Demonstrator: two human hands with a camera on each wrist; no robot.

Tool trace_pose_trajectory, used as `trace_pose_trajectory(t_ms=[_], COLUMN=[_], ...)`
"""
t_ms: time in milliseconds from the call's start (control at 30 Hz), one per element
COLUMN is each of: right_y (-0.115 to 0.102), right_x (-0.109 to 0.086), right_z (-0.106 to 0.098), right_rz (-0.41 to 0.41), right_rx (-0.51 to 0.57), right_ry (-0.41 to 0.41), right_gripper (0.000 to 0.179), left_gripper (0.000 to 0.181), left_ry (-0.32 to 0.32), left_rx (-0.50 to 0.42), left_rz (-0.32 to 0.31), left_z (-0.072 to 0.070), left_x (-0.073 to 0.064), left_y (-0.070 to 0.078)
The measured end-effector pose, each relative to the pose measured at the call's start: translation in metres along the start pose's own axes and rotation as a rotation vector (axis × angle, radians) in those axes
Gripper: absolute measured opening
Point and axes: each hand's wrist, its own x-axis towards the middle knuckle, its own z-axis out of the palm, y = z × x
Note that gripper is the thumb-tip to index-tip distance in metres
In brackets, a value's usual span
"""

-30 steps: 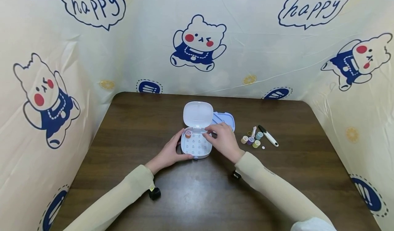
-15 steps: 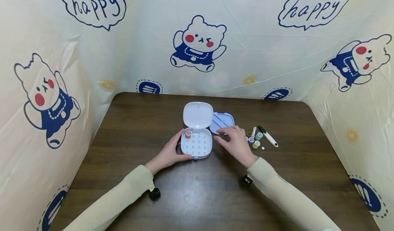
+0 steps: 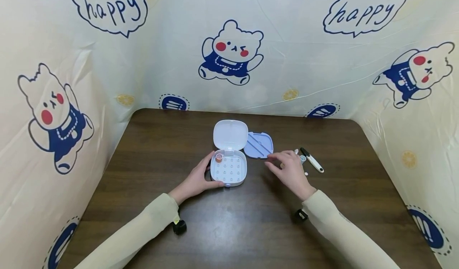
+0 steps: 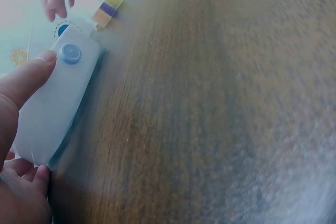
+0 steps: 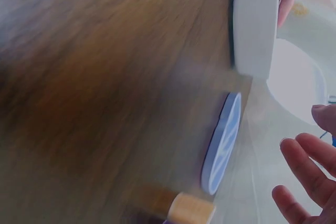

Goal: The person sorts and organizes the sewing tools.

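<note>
My left hand (image 3: 195, 179) grips a white sewing box (image 3: 229, 183), fingers along its left side and thumb at the front by a round blue button (image 4: 71, 53). The box's clear lid (image 3: 230, 135) stands raised at the back. Inside, rows of small pegs show, and an orange thread spool (image 3: 219, 157) sits at the back left corner. My right hand (image 3: 290, 171) hovers right of the box with fingers loosely bent and nothing held. It partly hides a group of thread spools (image 4: 107, 9); one orange-tan spool (image 5: 191, 210) shows below it in the right wrist view.
A blue slotted tray (image 3: 258, 145) lies behind the box, to its right. Beyond the right hand are a pale blue spool (image 3: 303, 158), a black-and-white pen-like tool (image 3: 312, 161) and a tiny white piece (image 3: 306, 174). A printed curtain (image 3: 229, 97) surrounds the brown table.
My right hand has moved away from the box's right edge, past the blue tray, to over the loose spools. The left hand and the box have stayed put.
</note>
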Motion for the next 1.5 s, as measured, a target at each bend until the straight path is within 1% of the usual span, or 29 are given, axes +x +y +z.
trace_pose_trajectory(t_ms=[167,400,700,833,933,1100,1300,1500], right_y=[0.014,0.031,0.047,0.056,0.062,0.072,0.081,0.087], right_x=[-0.01,-0.02,-0.03,-0.036,-0.04,-0.045,-0.047,-0.049], right_z=[-0.007,-0.015,-0.032,-0.035,-0.036,-0.037,-0.038,-0.036], right_rz=[-0.009,-0.017,0.059,0.081,0.106,0.178,0.254,0.315], right_rx=[-0.007,-0.045,-0.031,-0.044,-0.061,-0.066,-0.048,-0.021], right_ry=[0.034,0.092,0.118,0.125,0.117,0.076,0.015,-0.04], right_gripper=[0.024,0.021,0.022,0.024,0.027,0.033,0.036,0.037], left_gripper=[0.119,0.118,0.119,0.119,0.119,0.119,0.119,0.119], left_ry=[-0.003,-0.003,-0.005,-0.006,-0.009,-0.01,-0.013,-0.018], left_rx=[-0.005,-0.009,-0.005,-0.003,-0.006,-0.013,-0.01,0.0], left_rz=[-0.012,-0.008,-0.001,-0.013,-0.022,-0.03,-0.032,-0.036], left_z=[0.0,0.0,0.0,0.0,0.0,0.0,0.0,0.0], left_x=[-0.001,-0.001,0.001,0.001,0.0,-0.001,-0.001,0.0], left_y=[0.002,0.001,0.001,0.001,0.002,0.003,0.003,0.004])
